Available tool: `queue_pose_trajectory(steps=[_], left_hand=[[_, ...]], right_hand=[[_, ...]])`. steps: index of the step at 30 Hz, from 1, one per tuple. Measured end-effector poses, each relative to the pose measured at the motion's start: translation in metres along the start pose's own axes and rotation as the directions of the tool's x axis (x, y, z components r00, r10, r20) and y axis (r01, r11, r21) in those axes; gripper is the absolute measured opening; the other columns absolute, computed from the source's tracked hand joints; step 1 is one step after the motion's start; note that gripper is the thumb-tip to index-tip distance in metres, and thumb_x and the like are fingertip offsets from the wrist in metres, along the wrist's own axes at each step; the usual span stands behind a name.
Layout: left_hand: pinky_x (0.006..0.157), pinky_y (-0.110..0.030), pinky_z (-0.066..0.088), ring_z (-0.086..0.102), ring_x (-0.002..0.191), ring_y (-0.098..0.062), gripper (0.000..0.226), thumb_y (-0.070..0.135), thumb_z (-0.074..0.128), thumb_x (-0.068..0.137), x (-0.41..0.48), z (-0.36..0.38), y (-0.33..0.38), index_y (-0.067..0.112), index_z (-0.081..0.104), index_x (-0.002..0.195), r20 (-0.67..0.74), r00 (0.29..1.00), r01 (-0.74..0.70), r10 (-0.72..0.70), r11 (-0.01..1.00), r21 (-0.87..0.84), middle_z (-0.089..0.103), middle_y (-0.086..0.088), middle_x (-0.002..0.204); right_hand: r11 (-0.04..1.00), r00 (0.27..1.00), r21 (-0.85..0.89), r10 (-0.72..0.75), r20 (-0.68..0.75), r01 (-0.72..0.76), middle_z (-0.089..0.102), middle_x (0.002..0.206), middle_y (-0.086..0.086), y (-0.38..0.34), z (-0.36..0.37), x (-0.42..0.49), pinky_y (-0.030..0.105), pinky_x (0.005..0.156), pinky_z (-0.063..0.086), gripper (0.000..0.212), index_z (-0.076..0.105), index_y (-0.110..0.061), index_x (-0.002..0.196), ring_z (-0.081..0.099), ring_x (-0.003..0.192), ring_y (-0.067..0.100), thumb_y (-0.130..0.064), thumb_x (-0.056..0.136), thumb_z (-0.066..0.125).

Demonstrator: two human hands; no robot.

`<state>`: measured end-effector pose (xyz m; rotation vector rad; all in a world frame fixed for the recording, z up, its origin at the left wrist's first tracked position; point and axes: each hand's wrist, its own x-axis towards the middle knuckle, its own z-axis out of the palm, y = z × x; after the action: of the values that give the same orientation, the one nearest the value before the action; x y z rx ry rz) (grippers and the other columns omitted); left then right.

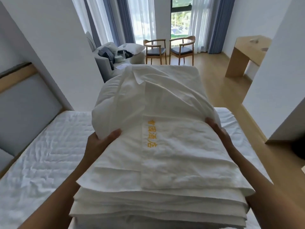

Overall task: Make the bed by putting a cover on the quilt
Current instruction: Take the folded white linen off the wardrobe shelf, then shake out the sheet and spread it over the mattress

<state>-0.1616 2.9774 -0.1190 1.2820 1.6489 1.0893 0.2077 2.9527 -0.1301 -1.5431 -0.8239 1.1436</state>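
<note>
A person holds a stack of white bedding above the bed [41, 154], a bare forearm along each side. Nearest is the folded cover [173, 164], with a vertical line of yellow embroidery [151, 133]. Its last characters read 酒店; the ones above are too blurred to read. The left hand [100, 141] grips the stack's edge, thumb on top. The right hand [216, 128] presses the opposite side, and its fingertips vanish under a fold, so its grip is unclear. A puffier quilt [115, 100] lies on the stack's far half. Beyond stand a grey sofa [103, 62], two wooden chairs [155, 50], a pale wood table [244, 53] and a curtained window [180, 19].
</note>
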Motion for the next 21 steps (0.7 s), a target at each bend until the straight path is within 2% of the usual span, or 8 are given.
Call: queue_pose_trajectory(steps=[2, 4, 6, 9, 11, 13, 17, 21], left_hand=[[0.047, -0.006, 0.043, 0.058, 0.074, 0.003, 0.063, 0.059, 0.078, 0.041, 0.057, 0.005, -0.020, 0.019, 0.063, 0.087, 0.064, 0.998, 0.008, -0.007, 1.000, -0.014, 0.064, 0.011, 0.084], [0.051, -0.008, 0.044, 0.058, 0.076, 0.004, 0.077, 0.064, 0.076, 0.041, 0.123, 0.019, -0.057, 0.014, 0.063, 0.099, 0.110, 0.994, -0.003, 0.006, 1.000, -0.029, 0.064, 0.010, 0.088], [0.055, -0.007, 0.046, 0.062, 0.076, 0.005, 0.087, 0.068, 0.078, 0.043, 0.179, 0.039, -0.111, 0.016, 0.062, 0.112, 0.171, 0.984, 0.045, -0.043, 0.999, -0.008, 0.064, 0.013, 0.095], [0.075, -0.016, 0.057, 0.069, 0.095, -0.001, 0.087, 0.062, 0.089, 0.057, 0.243, 0.077, -0.219, 0.020, 0.057, 0.127, 0.255, 0.940, 0.210, -0.225, 0.974, 0.085, 0.069, 0.009, 0.112], [0.097, -0.037, 0.053, 0.062, 0.115, -0.020, 0.116, 0.073, 0.087, 0.044, 0.266, 0.097, -0.287, 0.017, 0.046, 0.136, 0.223, 0.901, 0.346, -0.372, 0.926, 0.150, 0.061, 0.001, 0.128], [0.104, -0.040, 0.046, 0.054, 0.121, -0.025, 0.140, 0.080, 0.081, 0.030, 0.281, 0.110, -0.334, 0.013, 0.034, 0.144, 0.192, 0.871, 0.427, -0.452, 0.890, 0.160, 0.051, -0.003, 0.137], [0.110, -0.049, 0.043, 0.048, 0.132, -0.031, 0.150, 0.088, 0.077, 0.024, 0.295, 0.113, -0.369, 0.014, 0.032, 0.145, 0.098, 0.858, 0.464, -0.504, 0.843, 0.271, 0.047, -0.008, 0.146], [0.108, -0.053, 0.038, 0.041, 0.130, -0.036, 0.131, 0.083, 0.081, 0.034, 0.288, 0.112, -0.349, 0.016, 0.035, 0.136, -0.029, 0.907, 0.391, -0.421, 0.813, 0.432, 0.042, -0.011, 0.139]], right_hand=[[1.000, 0.999, -0.019, 0.001, -0.033, -0.001, 0.062, 0.112, -0.003, 0.012, 0.030, 0.039, 0.017, 0.077, 0.040, 0.089, 0.056, -0.022, 0.119, 0.055, 0.085, 0.009, -0.081, 0.055, 0.073], [0.999, 0.995, -0.025, 0.046, -0.089, -0.049, 0.063, 0.119, 0.003, 0.038, 0.062, 0.085, 0.015, 0.073, 0.043, 0.078, 0.055, -0.011, 0.131, 0.058, 0.087, 0.012, -0.064, 0.077, 0.071], [0.989, 0.988, -0.053, 0.132, -0.075, -0.136, 0.064, 0.125, 0.002, 0.083, 0.088, 0.136, 0.013, 0.071, 0.049, 0.094, 0.052, -0.016, 0.134, 0.064, 0.094, 0.011, -0.074, 0.064, 0.075], [0.888, 0.949, -0.336, 0.301, -0.090, -0.314, 0.035, 0.158, 0.014, 0.170, 0.140, 0.194, 0.037, 0.107, 0.044, 0.120, 0.016, -0.025, 0.159, 0.045, 0.137, 0.027, -0.078, 0.066, 0.071], [0.688, 0.917, -0.618, 0.368, -0.154, -0.380, 0.000, 0.168, 0.011, 0.236, 0.179, 0.217, 0.054, 0.122, 0.014, 0.143, -0.015, -0.038, 0.156, 0.005, 0.154, 0.033, -0.095, 0.050, 0.062], [0.573, 0.914, -0.728, 0.358, -0.191, -0.377, -0.016, 0.167, 0.008, 0.283, 0.214, 0.234, 0.063, 0.120, 0.002, 0.149, -0.026, -0.044, 0.151, -0.013, 0.154, 0.033, -0.102, 0.039, 0.055], [0.460, 0.885, -0.781, 0.394, -0.248, -0.423, -0.021, 0.165, 0.010, 0.315, 0.238, 0.253, 0.067, 0.117, 0.002, 0.148, -0.027, -0.040, 0.150, -0.013, 0.153, 0.037, -0.101, 0.043, 0.054], [0.431, 0.871, -0.786, 0.414, -0.264, -0.443, -0.022, 0.165, 0.009, 0.312, 0.238, 0.255, 0.067, 0.118, 0.004, 0.145, -0.027, -0.038, 0.152, -0.012, 0.153, 0.035, -0.100, 0.048, 0.054]])
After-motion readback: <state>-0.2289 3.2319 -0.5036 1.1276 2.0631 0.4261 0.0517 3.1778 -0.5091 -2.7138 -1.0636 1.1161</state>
